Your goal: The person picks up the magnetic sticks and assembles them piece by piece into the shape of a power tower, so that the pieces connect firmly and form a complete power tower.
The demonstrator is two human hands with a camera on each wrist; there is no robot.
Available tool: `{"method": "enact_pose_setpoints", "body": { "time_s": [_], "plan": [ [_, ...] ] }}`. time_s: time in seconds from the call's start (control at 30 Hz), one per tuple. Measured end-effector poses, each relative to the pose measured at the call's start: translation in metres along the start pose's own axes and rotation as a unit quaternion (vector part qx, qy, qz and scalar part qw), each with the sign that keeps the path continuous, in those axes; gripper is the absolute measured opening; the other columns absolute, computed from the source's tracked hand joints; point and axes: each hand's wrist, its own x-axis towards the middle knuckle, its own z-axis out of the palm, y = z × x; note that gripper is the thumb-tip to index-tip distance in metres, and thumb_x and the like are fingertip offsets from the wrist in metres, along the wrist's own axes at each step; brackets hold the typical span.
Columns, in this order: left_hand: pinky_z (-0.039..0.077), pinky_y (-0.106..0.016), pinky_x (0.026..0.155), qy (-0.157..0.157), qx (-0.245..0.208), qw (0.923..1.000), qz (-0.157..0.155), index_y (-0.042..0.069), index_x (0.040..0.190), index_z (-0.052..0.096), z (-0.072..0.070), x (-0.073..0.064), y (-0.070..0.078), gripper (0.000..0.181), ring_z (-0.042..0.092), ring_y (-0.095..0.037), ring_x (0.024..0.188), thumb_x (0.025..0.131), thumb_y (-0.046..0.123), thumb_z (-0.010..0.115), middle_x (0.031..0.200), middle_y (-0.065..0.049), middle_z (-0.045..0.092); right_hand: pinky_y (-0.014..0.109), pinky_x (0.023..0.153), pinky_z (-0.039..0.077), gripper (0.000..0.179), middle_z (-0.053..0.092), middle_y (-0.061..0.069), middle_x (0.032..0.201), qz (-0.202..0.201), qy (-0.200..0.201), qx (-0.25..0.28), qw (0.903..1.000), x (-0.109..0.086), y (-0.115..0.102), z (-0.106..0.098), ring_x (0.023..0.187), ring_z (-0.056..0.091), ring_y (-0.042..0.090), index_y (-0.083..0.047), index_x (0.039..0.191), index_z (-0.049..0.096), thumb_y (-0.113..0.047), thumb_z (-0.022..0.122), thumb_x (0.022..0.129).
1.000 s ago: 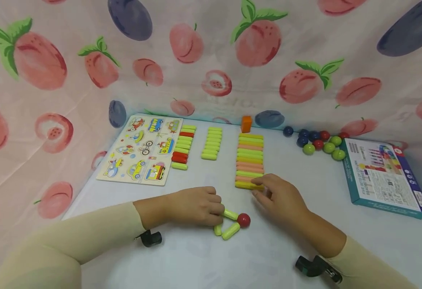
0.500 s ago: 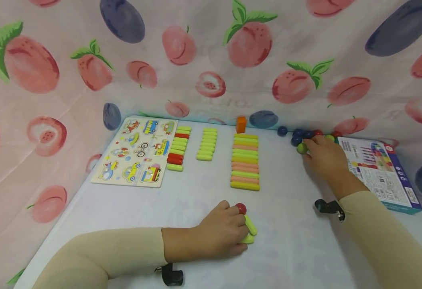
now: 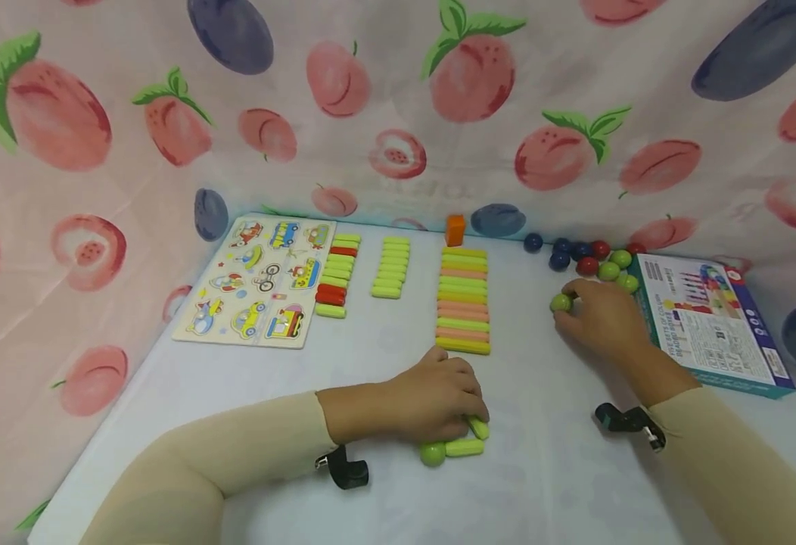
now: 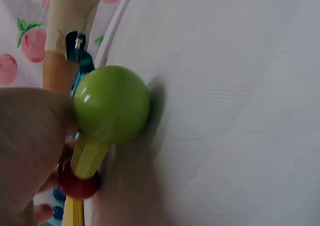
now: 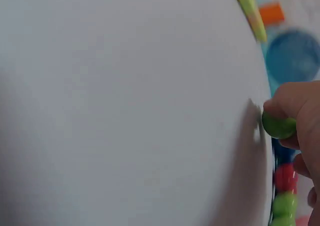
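Observation:
My left hand (image 3: 435,397) curls over a small figure of light green sticks (image 3: 464,448) and balls, covering much of it. One green ball (image 3: 432,454) sits at the figure's near corner. In the left wrist view that green ball (image 4: 112,105) is beside the thumb, a stick (image 4: 89,157) runs from it, and a red ball (image 4: 79,183) lies at the stick's far end, by the fingers. On the right, my right hand (image 3: 605,318) pinches another green ball (image 3: 561,303) between thumb and fingers, also visible as a green ball (image 5: 278,125) in the right wrist view.
Blue, red and green balls (image 3: 587,266) cluster at the back right, beside a boxed toy set (image 3: 718,325). A column of coloured sticks (image 3: 462,303), an orange block (image 3: 455,230), shorter green sticks (image 3: 390,269) and a picture puzzle board (image 3: 251,284) stretch leftward.
My right hand went from the stick column to the ball cluster and now holds a green ball, drawn slightly nearer. The left hand moved right, and its figure turned, showing a green ball.

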Motion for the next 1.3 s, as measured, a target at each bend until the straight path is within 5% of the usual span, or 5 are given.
{"method": "enact_pose_setpoints", "body": {
  "time_s": [0.27,0.53,0.93,1.1,1.3],
  "plan": [
    [0.035,-0.036,0.083,0.044,0.025,0.9904,-0.129,0.031,0.108,0.081,-0.003,-0.004,-0.001,0.014,0.057,-0.01,0.098,0.095,0.034,0.079,0.1,0.017,0.072,0.047,0.089,0.056,0.039,0.076,-0.002,0.11,-0.127,0.008,0.037,0.9912,-0.07,-0.065,0.017,0.101,0.066,0.02,-0.013,0.118,0.076,-0.032,0.09,0.086],
    [0.034,-0.035,0.081,0.068,0.017,0.9873,-0.143,0.03,0.108,0.081,0.003,-0.005,0.0,0.013,0.057,-0.01,0.095,0.096,0.033,0.079,0.1,0.016,0.073,0.028,0.072,0.049,0.038,0.072,-0.014,0.106,-0.189,0.019,0.134,0.9726,-0.097,-0.11,0.041,0.086,0.055,0.005,-0.019,0.12,0.077,-0.025,0.092,0.085],
    [0.033,-0.035,0.084,0.125,-0.042,0.9789,-0.156,0.027,0.109,0.077,0.012,-0.016,0.001,0.011,0.059,-0.01,0.101,0.099,0.03,0.078,0.103,0.016,0.072,0.029,0.075,0.052,0.038,0.069,-0.015,0.103,-0.158,0.013,0.159,0.9745,-0.104,-0.118,0.046,0.089,0.057,0.004,-0.021,0.121,0.077,-0.025,0.092,0.086],
    [0.033,-0.035,0.079,0.134,0.019,0.9793,-0.15,0.027,0.101,0.073,0.014,-0.021,0.011,0.017,0.055,-0.011,0.092,0.1,0.044,0.071,0.093,0.013,0.064,0.029,0.075,0.053,0.038,0.069,-0.016,0.101,-0.143,0.001,0.159,0.9769,-0.106,-0.12,0.046,0.088,0.058,0.004,-0.021,0.12,0.077,-0.025,0.092,0.086],
    [0.026,-0.034,0.067,0.077,0.084,0.9839,-0.138,0.028,0.075,0.065,0.011,-0.025,0.032,0.037,0.037,-0.012,0.069,0.09,0.06,0.07,0.07,0.013,0.046,0.029,0.075,0.052,0.038,0.068,-0.018,0.101,-0.156,0.006,0.159,0.975,-0.107,-0.121,0.046,0.087,0.056,0.003,-0.021,0.12,0.077,-0.024,0.093,0.085]
  ]
}}
